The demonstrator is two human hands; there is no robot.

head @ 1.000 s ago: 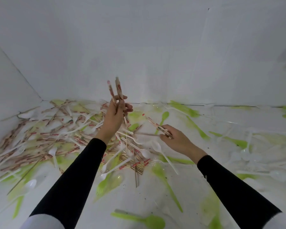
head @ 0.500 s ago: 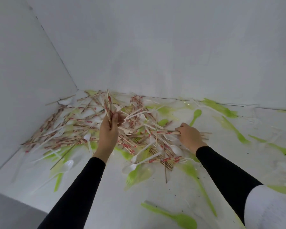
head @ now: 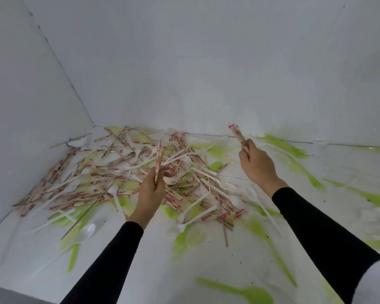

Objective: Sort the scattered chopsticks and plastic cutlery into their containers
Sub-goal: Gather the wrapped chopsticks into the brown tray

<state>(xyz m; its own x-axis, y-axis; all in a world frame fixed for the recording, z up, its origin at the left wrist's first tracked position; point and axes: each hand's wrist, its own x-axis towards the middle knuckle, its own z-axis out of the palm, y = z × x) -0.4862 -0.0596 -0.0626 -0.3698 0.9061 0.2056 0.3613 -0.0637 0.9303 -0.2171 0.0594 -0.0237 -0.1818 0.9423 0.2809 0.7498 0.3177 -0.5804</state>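
Raised clear of the heap [head: 85,178] since the last frame — right hand [head: 257,166], fingers curled round a wrapped chopstick pair [head: 236,133] | left hand [head: 150,189] clamped on another wrapped pair [head: 157,160], low over the mixed chopsticks and plastic cutlery | no container in view — bundle probably growing, drop-off pending

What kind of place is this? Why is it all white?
Probably a plain white sorting booth set up for this job, not a kitchen. Bare white walls meet in a corner, and the white floor is strewn with chopsticks, white spoons and green spoons.
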